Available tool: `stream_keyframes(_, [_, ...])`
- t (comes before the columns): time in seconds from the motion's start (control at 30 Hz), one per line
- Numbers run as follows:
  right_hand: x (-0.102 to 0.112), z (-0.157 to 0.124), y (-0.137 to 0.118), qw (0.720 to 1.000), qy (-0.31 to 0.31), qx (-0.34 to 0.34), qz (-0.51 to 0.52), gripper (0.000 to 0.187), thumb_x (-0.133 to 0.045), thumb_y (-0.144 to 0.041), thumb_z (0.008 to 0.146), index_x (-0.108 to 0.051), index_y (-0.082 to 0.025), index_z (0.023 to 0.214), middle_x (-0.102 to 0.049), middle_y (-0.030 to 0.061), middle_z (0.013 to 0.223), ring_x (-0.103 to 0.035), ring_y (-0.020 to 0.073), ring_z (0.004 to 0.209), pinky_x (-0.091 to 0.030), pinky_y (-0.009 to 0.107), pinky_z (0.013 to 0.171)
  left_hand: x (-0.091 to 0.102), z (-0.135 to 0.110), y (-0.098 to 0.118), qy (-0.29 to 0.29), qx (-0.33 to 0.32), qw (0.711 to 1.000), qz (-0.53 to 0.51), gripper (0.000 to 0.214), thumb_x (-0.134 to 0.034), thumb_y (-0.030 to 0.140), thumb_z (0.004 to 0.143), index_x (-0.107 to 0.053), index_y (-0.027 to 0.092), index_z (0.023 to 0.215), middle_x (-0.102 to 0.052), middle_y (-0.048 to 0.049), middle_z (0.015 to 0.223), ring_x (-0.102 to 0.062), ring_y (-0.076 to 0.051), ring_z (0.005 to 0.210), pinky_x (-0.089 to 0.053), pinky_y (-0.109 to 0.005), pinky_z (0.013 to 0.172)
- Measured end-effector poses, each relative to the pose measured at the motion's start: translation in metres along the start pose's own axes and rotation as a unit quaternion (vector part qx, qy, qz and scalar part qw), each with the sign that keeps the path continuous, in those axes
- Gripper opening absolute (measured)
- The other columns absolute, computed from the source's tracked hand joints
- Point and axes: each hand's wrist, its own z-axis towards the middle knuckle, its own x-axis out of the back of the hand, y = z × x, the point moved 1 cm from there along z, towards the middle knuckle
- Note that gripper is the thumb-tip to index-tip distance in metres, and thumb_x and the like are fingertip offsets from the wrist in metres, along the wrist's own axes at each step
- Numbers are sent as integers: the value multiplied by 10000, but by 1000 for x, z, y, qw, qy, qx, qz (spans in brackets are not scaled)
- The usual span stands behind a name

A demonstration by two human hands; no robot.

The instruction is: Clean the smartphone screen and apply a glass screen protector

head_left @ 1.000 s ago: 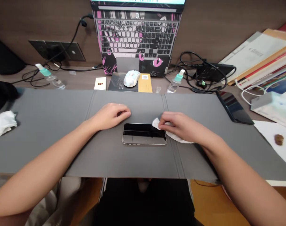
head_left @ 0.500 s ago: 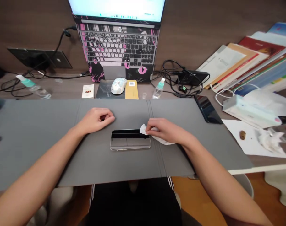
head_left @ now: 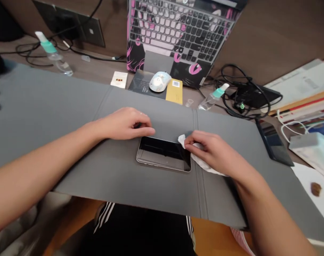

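A black phone [head_left: 163,155] with a silver edge lies screen up on the grey desk mat [head_left: 71,110]. My left hand [head_left: 124,123] rests on the mat just above the phone's upper left corner, fingers curled, touching its top edge. My right hand [head_left: 214,151] is closed on a crumpled white wipe [head_left: 202,161] at the phone's right end, the wipe's tip at the upper right corner of the screen.
Behind the mat stand a laptop [head_left: 178,39] with a pink-and-black skin, a white mouse [head_left: 159,81], a small card box [head_left: 119,79] and two spray bottles [head_left: 53,55] [head_left: 214,96]. Cables [head_left: 242,89], a second dark phone [head_left: 274,144] and stacked papers [head_left: 303,89] lie right.
The view has tilted and swung left. My left hand has moved closer to the phone's top edge. The right hand stays on the wipe at the phone's right end.
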Motion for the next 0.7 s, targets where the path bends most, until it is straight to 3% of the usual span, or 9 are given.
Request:
stream_keyframes(0.1, [1,-3,0,996,-73,38,37,237,-510,-366,1007,-691,-240,922,-675,37,894,-620,173,769,-459,299,711,5,-2,-1,19,-28,999,-24,544,-412,623,983,-721,195,851,-653,-12,696,-536,-131,596,-383,-263,606])
stream_keyframes(0.17, [-1,-4,1,993,-88,60,59,256,-503,-371,1013,-715,-248,941,-673,44,920,-627,173,774,-470,304,718,6,-3,-1,57,-42,997,-43,687,-289,691,991,-722,176,853,-636,-31,673,-545,-146,615,-405,-274,629])
stream_keyframes(0.27, [-6,-4,2,995,-25,86,52,273,-486,-346,1023,-739,-247,997,-652,51,910,-614,168,754,-469,310,708,5,-3,2,68,-40,994,-70,820,-153,735,983,-724,150,914,-637,-55,684,-555,-163,639,-421,-290,637])
stream_keyframes(0.4, [-7,-5,-6,984,40,160,69,285,-480,-285,1030,-741,-267,1144,-638,45,932,-609,146,760,-475,290,699,-1,-5,10,4,-44,996,-82,967,23,756,941,-729,150,988,-631,-69,706,-516,-170,614,-410,-305,608])
stream_keyframes(0.57, [-3,-8,-13,949,242,146,141,277,-532,-226,1006,-747,-316,1156,-610,40,959,-594,161,829,-497,319,726,0,-7,8,27,-25,995,-92,975,14,777,926,-738,163,1018,-616,-62,717,-500,-175,637,-410,-313,634])
stream_keyframes(0.63, [-3,-8,-13,936,272,145,172,320,-531,-202,999,-743,-360,1179,-580,38,956,-573,169,832,-491,328,696,1,-6,6,56,-15,994,-89,956,-8,772,936,-732,155,1034,-631,-68,753,-520,-177,674,-418,-315,663])
stream_keyframes(0.7, [-5,-6,-17,930,269,153,198,357,-541,-182,985,-739,-398,1190,-564,39,953,-555,174,819,-466,323,639,-1,-2,10,78,-22,992,-100,850,-138,766,961,-719,153,1064,-662,-77,830,-567,-184,759,-445,-322,738])
